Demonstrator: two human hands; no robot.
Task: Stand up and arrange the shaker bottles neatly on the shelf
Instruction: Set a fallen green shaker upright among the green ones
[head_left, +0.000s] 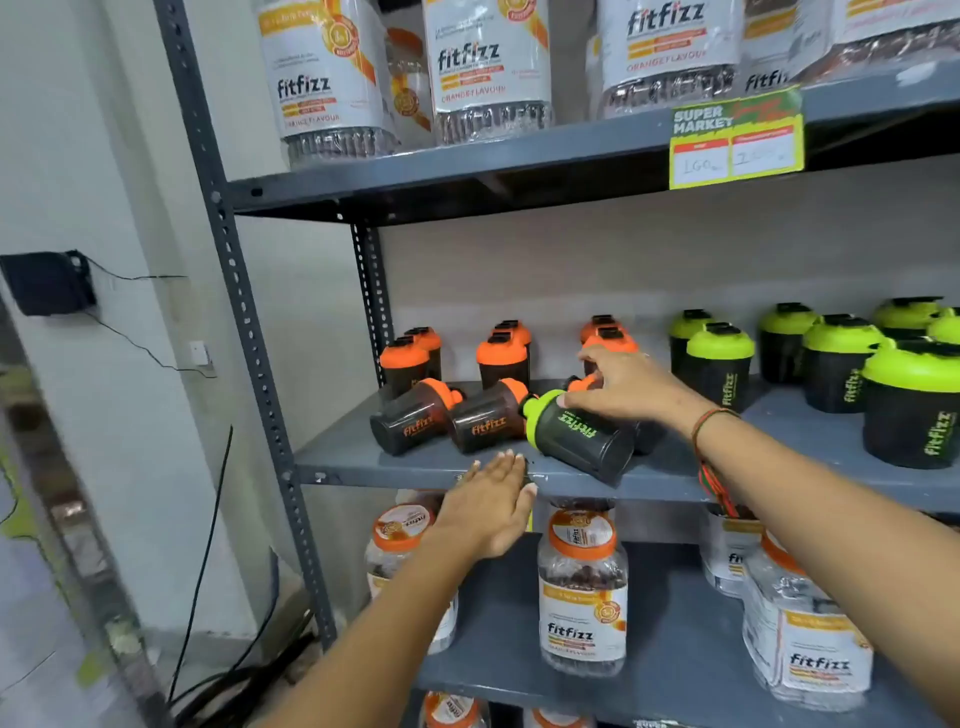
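Right hand (626, 387): palm down on the green bottle (579, 436), fingers spread over its upper side near the lid. Contact is visible at the fingertips; whether the fingers wrap the body cannot be told, so the grip state is undetermined.

Green bottle: lying on its side on the middle shelf (363, 457), lid toward the left, base toward the front edge and slightly overhanging it. The "fitfizz" print faces up.

Left hand (491, 506): flat and open, fingers together and extended, holding nothing. It is below and left of the right hand, with its fingertips at the front lip of the shelf, just short of the green bottle's lid.

Left of the right hand: two orange bottles (415, 415) (485, 418) lie on their sides, side by side, lids pointing up and right. The nearer one touches the green bottle's lid.

Under the right hand: a third fallen orange lid (582, 383) shows partly; its body is hidden.

Behind the right hand: upright orange bottles (501, 358) stand in pairs along the back.

Right of the right wrist: upright green bottles (719, 366) stand grouped, well apart from the fallen ones.

A red and green thread band (709, 418) circles the right wrist.
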